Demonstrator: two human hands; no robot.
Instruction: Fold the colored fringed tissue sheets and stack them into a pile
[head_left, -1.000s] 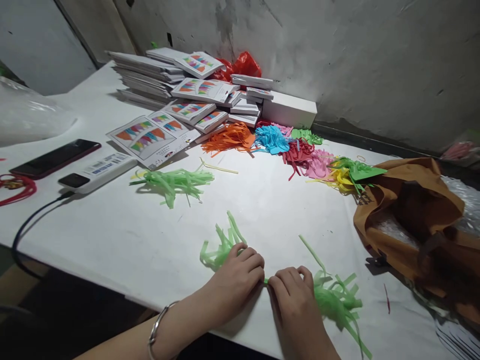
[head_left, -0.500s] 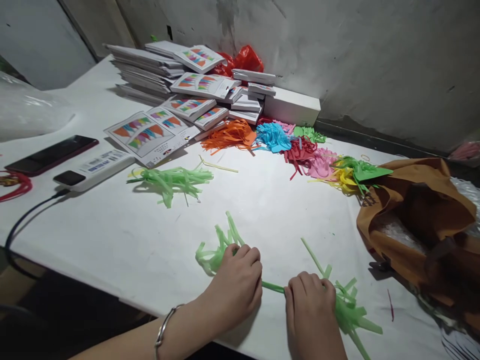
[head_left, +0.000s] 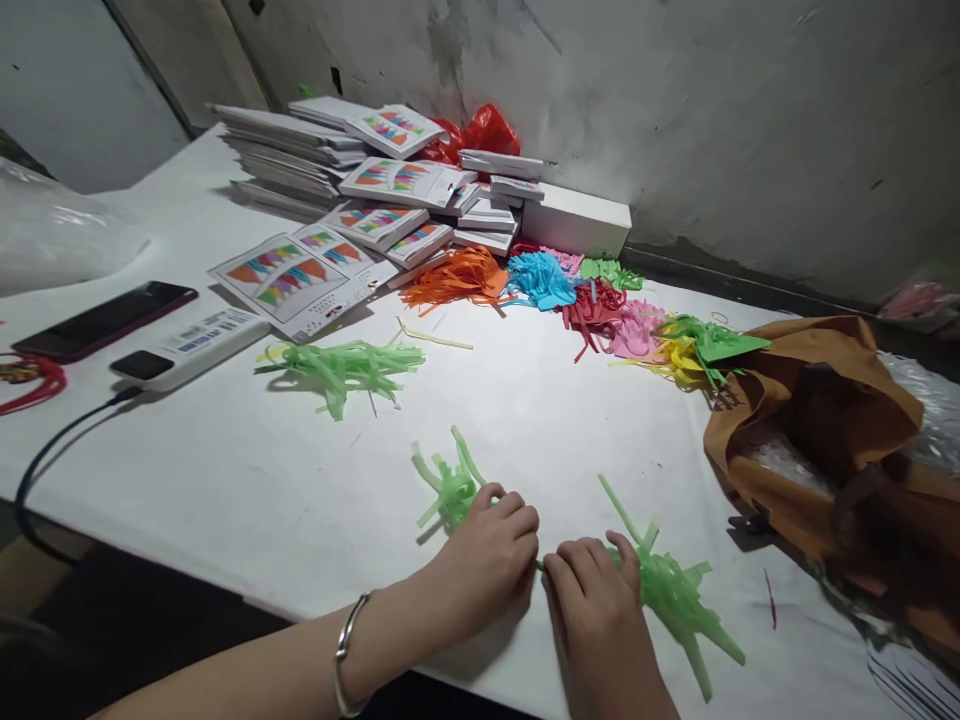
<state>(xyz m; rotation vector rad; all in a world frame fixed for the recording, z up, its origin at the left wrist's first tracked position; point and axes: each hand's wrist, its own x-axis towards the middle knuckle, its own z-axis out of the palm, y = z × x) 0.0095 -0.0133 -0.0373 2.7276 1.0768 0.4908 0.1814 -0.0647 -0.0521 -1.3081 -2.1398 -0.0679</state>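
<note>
My left hand [head_left: 487, 550] and my right hand [head_left: 596, 600] are close together near the table's front edge. Both are closed around the middle of one light green paper tassel [head_left: 671, 590]. Its fringed strips fan out past the left hand to the upper left and past the right hand to the lower right. Only a sliver of the twisted green middle shows between the hands; the fingertips are hidden underneath. A second light green tassel [head_left: 341, 370] lies loose on the white table [head_left: 300, 510], with a thin pale yellow strip [head_left: 435, 335] beside it.
Coloured tassels, including an orange one [head_left: 461, 275] and a blue one [head_left: 544, 278], lie along the back. Behind them are stacked printed packets [head_left: 397, 180] and a white box [head_left: 577, 218]. A brown bag [head_left: 810, 400] stands right; a phone [head_left: 105, 318] and corded white device [head_left: 191, 345] lie left.
My hands have drawn nearer each other, so less of the twisted green middle shows between them. The tassel's fringed ends have shifted inward with the hands.
</note>
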